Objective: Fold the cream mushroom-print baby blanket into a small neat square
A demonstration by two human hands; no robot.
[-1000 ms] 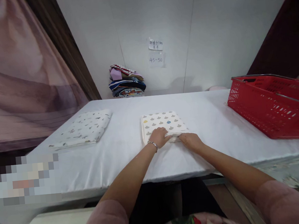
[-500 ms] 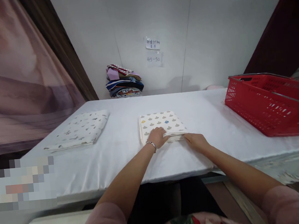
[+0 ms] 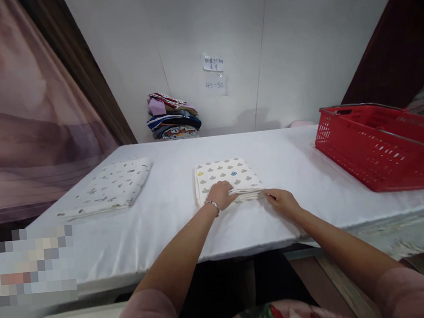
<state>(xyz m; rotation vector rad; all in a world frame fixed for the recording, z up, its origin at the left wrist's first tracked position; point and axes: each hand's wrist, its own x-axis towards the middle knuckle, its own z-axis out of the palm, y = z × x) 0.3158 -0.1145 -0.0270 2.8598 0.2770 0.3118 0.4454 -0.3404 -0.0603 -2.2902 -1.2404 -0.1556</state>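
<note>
A folded white cloth (image 3: pixel 223 172) printed with grey duck-like shapes, plus a yellow and a blue one, lies in front of me on the table. My left hand (image 3: pixel 220 194) grips its front edge, fingers on top and thumb at the layered side; a bracelet circles that wrist. At the front right corner, my right hand (image 3: pixel 283 203) pinches the cloth between thumb and fingers. Some of the lower layers are covered by my left hand. Farther left rests a second folded white cloth (image 3: pixel 106 186) with small grey and green prints.
The table (image 3: pixel 166 232) wears a white cover. On its right stands a red plastic basket (image 3: pixel 375 157) with metal handles. A pile of folded fabrics (image 3: pixel 173 118) sits by the back wall, near paper signs (image 3: pixel 214 74). A pink curtain (image 3: pixel 25 111) hangs at left.
My right hand has drawn slightly to the right, its fingers now pinching the cloth's corner. The left hand keeps its hold. The whole view has shifted a little.
</note>
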